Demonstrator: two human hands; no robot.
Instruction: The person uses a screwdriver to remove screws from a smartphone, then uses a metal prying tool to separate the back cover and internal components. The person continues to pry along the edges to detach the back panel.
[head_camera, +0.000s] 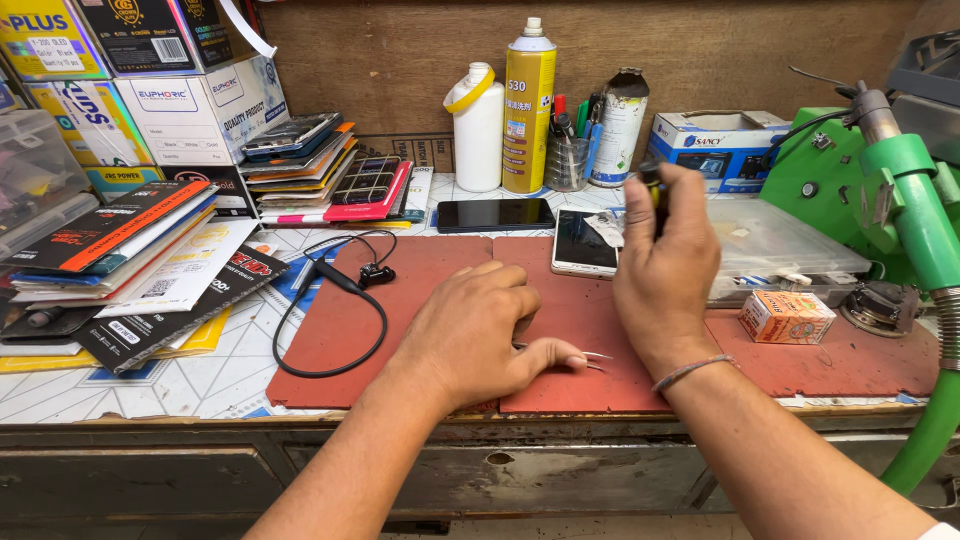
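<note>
— Wooden boarding backs a crowded repair table (150, 385), patterned on top and partly covered by a red rubber mat (440, 270). What are the hands doing?

— The left hand (470, 335) lies palm-down on the mat, its fingers curled loosely round thin metal tweezers (592, 360) whose tips poke out past the thumb, touching the mat. The right hand (665, 265) is raised above the mat, fingers closed around a small dark tool with a yellow band (652, 185); only its top shows, so I cannot tell what kind it is.

— And the phone?

— A white-edged smartphone (583, 245) lies flat, screen up, at the far edge of the mat, just left of the right hand. Something small and pale rests near its upper corner. A second, black phone (495, 214) lies behind it, off the mat.

— How far along does the work look?

— Early, I'd judge. The white-edged phone looks closed and whole, no parts are laid out, and neither tool touches it. Both hands have tools ready, nothing more.

— Anything else close by?

— A black earphone cable (330, 310) loops over the mat's left side, a small orange box (787, 316) sits on the right, and a spray can (529, 105) and a white bottle (478, 130) stand at the back.
</note>
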